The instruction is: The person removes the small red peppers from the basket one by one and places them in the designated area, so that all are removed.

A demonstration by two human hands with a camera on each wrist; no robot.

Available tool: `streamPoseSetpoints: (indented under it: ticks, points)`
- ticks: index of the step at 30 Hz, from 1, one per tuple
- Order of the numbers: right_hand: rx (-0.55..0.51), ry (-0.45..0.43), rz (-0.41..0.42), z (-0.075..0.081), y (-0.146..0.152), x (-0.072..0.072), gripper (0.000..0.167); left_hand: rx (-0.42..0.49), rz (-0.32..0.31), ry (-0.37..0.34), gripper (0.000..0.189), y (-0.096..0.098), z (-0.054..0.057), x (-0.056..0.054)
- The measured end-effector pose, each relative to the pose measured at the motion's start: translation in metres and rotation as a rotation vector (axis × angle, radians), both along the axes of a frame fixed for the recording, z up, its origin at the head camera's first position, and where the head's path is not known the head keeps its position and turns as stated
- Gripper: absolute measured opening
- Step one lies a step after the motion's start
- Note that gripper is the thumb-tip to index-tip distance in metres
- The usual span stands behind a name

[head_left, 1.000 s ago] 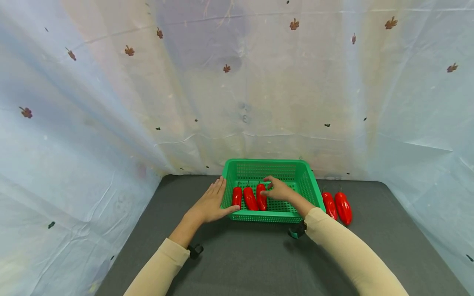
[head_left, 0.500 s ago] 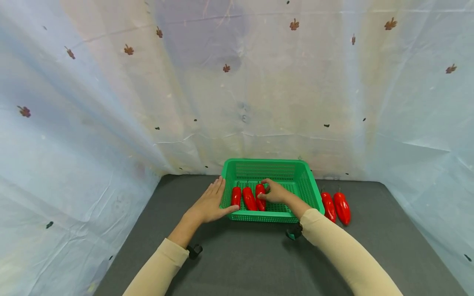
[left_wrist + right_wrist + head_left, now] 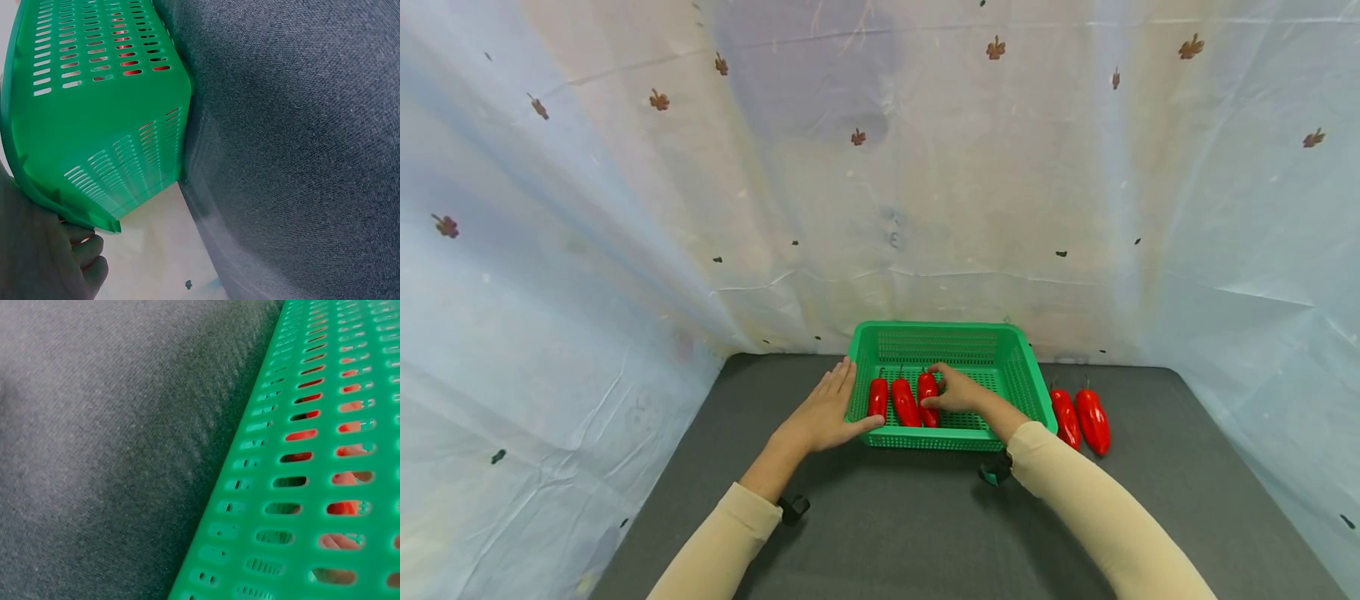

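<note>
A green plastic basket with slotted walls stands on the dark tabletop. Inside, toward its left, three glossy red peppers lie side by side: a left pepper, a middle pepper and a right pepper. My right hand reaches over the near rim and holds the right pepper between thumb and fingers. My left hand rests along the basket's left rim, fingers straight, thumb at the front corner. The left wrist view shows its fingertips at the rim. Through the slotted wall, the right wrist view gives only glimpses of red and fingers.
Two more red peppers, a nearer pepper and an outer pepper, lie on the table just right of the basket. A pale plastic sheet with leaf prints hangs behind and beside the grey tabletop.
My right hand has shifted slightly left and down, and its fingers have closed in on the right pepper. My left hand has stayed at the rim.
</note>
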State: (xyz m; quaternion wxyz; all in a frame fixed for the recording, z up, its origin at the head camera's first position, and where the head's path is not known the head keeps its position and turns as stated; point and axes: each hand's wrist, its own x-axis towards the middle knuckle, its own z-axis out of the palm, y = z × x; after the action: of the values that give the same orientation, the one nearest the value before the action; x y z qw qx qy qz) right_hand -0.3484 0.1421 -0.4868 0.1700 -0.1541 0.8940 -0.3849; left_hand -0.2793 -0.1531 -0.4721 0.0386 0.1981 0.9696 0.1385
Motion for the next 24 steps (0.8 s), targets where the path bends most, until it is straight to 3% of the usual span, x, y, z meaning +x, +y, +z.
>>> streamPoseSetpoints:
  ticks: [12, 24]
  points:
    - [-0.006, -0.005, 0.012, 0.000, 0.003, 0.002, 0.075, 0.000, -0.003, -0.008, 0.121, 0.000, 0.001, 0.001]
    - [-0.023, 0.015, -0.023, 0.010, 0.004, 0.007, 0.074, 0.007, 0.008, -0.012, 0.120, 0.000, 0.000, 0.000]
